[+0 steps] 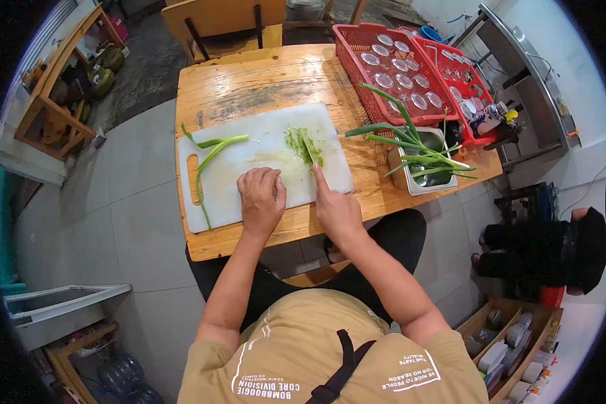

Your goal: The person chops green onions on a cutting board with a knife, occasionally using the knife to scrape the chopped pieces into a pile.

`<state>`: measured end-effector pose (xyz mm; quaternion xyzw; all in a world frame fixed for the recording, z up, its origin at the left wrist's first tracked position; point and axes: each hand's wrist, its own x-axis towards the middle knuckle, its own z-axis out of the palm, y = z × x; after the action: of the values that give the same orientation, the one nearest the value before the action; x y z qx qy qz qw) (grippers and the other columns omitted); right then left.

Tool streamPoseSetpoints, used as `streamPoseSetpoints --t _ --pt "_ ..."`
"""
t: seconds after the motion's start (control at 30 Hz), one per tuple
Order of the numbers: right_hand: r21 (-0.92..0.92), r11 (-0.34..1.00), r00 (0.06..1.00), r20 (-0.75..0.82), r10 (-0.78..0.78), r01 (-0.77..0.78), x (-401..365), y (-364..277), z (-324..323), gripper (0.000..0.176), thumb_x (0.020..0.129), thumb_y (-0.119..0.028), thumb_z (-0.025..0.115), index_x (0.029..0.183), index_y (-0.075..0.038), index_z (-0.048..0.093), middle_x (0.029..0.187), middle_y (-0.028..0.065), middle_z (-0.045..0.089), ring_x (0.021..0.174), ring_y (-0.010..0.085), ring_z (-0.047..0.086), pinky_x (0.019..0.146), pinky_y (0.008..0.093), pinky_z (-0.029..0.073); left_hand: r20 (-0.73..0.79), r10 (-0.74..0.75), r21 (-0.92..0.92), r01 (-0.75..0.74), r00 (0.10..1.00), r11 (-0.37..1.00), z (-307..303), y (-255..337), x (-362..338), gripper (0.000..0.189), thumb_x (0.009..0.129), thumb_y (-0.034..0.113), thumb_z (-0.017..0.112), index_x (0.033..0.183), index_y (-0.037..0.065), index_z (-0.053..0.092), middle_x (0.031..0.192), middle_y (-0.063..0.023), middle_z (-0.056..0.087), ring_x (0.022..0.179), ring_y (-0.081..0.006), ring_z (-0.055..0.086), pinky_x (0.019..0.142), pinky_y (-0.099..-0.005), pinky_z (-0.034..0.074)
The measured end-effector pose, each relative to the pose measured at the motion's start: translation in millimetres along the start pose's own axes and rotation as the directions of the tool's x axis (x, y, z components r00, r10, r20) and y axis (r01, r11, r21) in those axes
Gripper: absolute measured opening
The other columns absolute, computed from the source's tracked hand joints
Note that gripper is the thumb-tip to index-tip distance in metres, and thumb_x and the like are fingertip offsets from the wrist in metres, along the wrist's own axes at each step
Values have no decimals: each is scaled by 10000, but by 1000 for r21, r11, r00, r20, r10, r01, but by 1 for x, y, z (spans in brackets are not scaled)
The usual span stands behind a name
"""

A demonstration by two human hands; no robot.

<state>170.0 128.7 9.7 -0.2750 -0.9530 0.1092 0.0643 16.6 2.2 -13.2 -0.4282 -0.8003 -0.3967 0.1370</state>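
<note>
A white cutting board (pixel 249 161) lies on the wooden table. My right hand (pixel 337 210) grips a knife (pixel 308 149), its index finger stretched along the top and the blade over chopped green bits (pixel 295 140) on the board's right part. Near the board's front edge rests my left hand (pixel 261 195), fingers curled together; whether anything is under them is hidden. A long green onion (pixel 212 156) lies bent on the board's left side, close to the handle slot. To the right of the board, more green onions (pixel 417 145) stick out of a metal container (pixel 417 183).
Red baskets with glass jars (pixel 397 74) stand at the table's back right. A wooden chair (pixel 222 27) is behind the table (pixel 249 81). Another person (pixel 552 242) in dark clothes stands at the far right. A box of dishes (pixel 512 343) sits at the lower right.
</note>
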Motion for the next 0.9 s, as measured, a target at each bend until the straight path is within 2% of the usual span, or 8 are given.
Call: streamPoseSetpoints --t 0.07,0.17,0.23,0.37,0.47,0.57,0.73,0.9 --pt "-19 1000 998 55 -1 2 -7 -4 -9 740 1037 -206 613 1725 -166 344 663 178 703 558 379 702 534 532 564 -11 -40 -5 40 999 999 0 -2 1 158 941 65 719 1096 43 731 1120 -115 706 1153 -324 641 1095 -485 428" --pt "8 996 993 83 86 -87 -6 2 -10 656 1081 -223 583 1705 -184 382 684 208 704 577 417 686 571 551 543 -12 -27 -12 27 1000 1000 3 0 1 167 944 66 717 1109 48 731 1121 -111 706 1157 -322 640 1106 -485 424" --pt "51 999 1000 -7 6 -6 17 13 -3 691 1062 -230 598 1711 -164 370 686 197 715 614 400 723 581 545 573 17 16 13 -16 1000 1000 2 1 2 182 943 64 717 1125 50 728 1127 -109 706 1167 -321 639 1117 -485 419" --pt "81 997 999 44 -24 20 29 15 -20 699 1071 -231 592 1721 -173 342 716 211 728 624 415 724 587 559 572 4 16 15 -16 1000 1000 0 -2 -1 190 944 64 718 1133 52 724 1138 -109 706 1175 -321 637 1123 -487 416" --pt "59 998 998 52 -28 25 -3 4 -20 718 1055 -218 602 1724 -186 344 714 204 722 605 397 718 570 546 568 -12 -27 -4 27 1000 1000 2 -3 -2 185 943 66 719 1128 52 723 1141 -110 705 1175 -323 637 1121 -488 417" --pt "-24 1000 1000 1 -19 19 -17 6 0 784 1003 -168 635 1732 -175 347 663 141 691 542 348 689 518 509 555 -20 -18 0 18 1000 1000 3 -1 1 183 943 66 720 1125 53 723 1134 -110 704 1172 -320 637 1119 -486 418" --pt "-69 998 1000 6 -9 9 7 -4 2 778 1016 -171 635 1736 -179 338 672 145 701 538 353 683 517 503 548 34 21 10 -22 999 1000 0 0 1 183 941 65 723 1123 51 727 1131 -109 705 1162 -314 642 1108 -480 423" --pt "-73 997 1000 21 -13 14 -11 -7 1 748 1027 -187 636 1724 -186 362 675 145 711 554 359 689 529 508 539 -44 -10 11 10 999 1000 2 -2 0 183 936 66 724 1118 53 727 1123 -109 705 1148 -315 645 1098 -484 429"
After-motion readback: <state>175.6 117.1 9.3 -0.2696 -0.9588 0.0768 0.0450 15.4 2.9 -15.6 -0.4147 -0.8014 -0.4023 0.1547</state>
